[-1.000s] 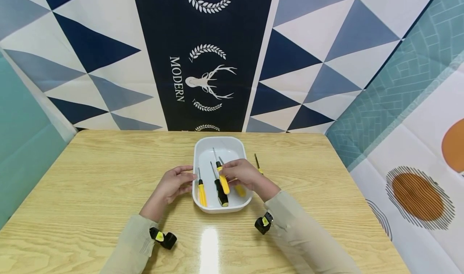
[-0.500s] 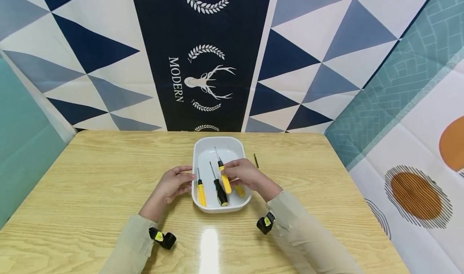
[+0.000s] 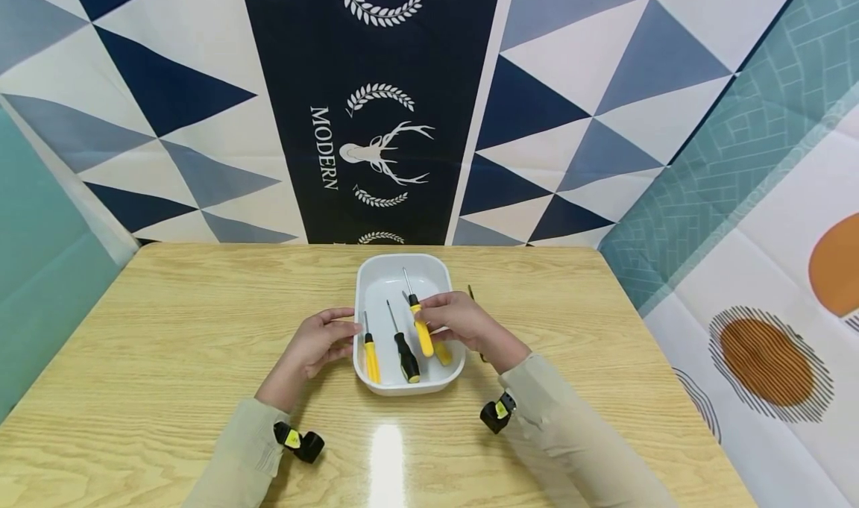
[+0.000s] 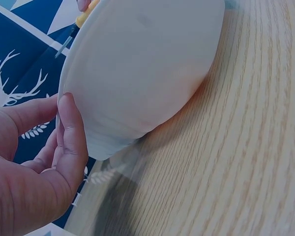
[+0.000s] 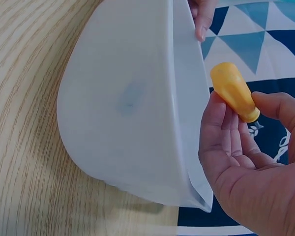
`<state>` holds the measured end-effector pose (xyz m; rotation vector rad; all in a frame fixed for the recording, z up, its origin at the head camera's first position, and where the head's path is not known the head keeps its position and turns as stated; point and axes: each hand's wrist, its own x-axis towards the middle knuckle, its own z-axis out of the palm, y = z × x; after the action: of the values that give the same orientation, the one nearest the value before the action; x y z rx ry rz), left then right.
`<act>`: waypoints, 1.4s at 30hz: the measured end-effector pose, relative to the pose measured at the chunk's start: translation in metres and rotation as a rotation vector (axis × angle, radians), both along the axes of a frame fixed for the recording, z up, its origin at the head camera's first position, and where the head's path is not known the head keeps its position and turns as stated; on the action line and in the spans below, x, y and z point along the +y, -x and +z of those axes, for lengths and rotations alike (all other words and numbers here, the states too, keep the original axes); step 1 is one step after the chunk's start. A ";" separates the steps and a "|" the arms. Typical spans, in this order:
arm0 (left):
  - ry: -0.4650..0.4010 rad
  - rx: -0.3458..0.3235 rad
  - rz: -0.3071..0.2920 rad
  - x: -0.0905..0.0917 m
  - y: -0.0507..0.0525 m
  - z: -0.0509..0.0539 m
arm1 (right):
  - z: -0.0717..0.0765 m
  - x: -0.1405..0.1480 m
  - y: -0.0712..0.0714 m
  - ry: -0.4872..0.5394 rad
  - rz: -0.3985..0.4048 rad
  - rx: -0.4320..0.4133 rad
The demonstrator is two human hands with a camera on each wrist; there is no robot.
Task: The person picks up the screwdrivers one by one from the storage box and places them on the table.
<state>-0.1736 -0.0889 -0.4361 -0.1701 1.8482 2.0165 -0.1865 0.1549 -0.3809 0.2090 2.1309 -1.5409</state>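
Note:
My left hand (image 3: pixel 326 342) holds the left rim of a white plastic tray (image 3: pixel 406 390), thumb at the edge and fingers along the outer wall. In the left wrist view its fingers lie against that wall (image 4: pixel 152 59). Above the tray's right side, my right hand (image 3: pixel 463 321) pinches a yellow-handled screwdriver (image 3: pixel 423 333), its shaft pointing away from me. The right wrist view shows its yellow handle (image 5: pixel 232 88) between thumb and fingers. Inside the tray lie a black-handled screwdriver (image 3: pixel 406 355), a yellow-handled screwdriver (image 3: pixel 372 359) at the left, and another yellow handle (image 3: pixel 443 353), partly hidden.
The tray stands on a wood-grain table (image 3: pixel 201 329) near its back edge. On the table right of the tray, a thin dark shaft (image 3: pixel 471 293) shows behind my right hand. A patterned cloth wall (image 3: pixel 376 120) rises behind the table.
My right hand has shifted slightly right with the yellow-handled screwdriver, away from the black-handled one. My left hand stays at the tray's rim.

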 end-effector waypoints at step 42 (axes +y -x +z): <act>0.028 0.000 0.010 0.000 0.000 0.000 | 0.010 0.035 0.002 0.021 -0.014 0.060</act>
<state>-0.1741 -0.0886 -0.4358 -0.1871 1.8801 1.9978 -0.1884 0.1898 -0.3714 0.1733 2.1631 -1.5954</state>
